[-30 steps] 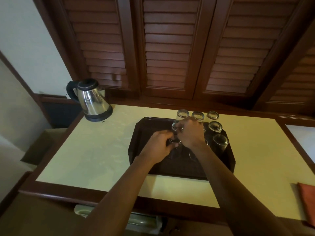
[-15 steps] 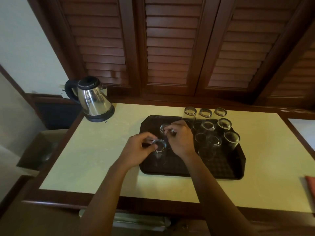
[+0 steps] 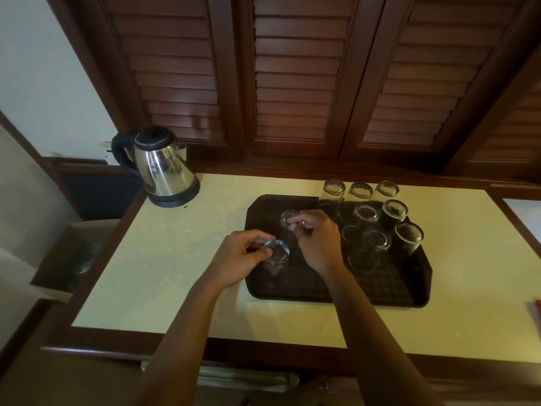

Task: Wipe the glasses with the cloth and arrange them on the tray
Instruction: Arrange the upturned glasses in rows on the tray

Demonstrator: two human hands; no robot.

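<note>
The two hands have drawn apart since a moment ago, and now the left hand (image 3: 243, 256) has its fingers clamped on one upturned glass (image 3: 276, 253) at the tray's (image 3: 380, 291) left edge on the counter (image 3: 175, 259) while the right hand (image 3: 317, 241) pinches another glass (image 3: 288, 218) just behind, the rest clustered to the right.

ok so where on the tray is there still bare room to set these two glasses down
Bare tray along the near edge, and the far left corner beside the kettle. The right half is crowded with upturned glasses. Left hand and right hand each hold a glass on the left side.
</note>
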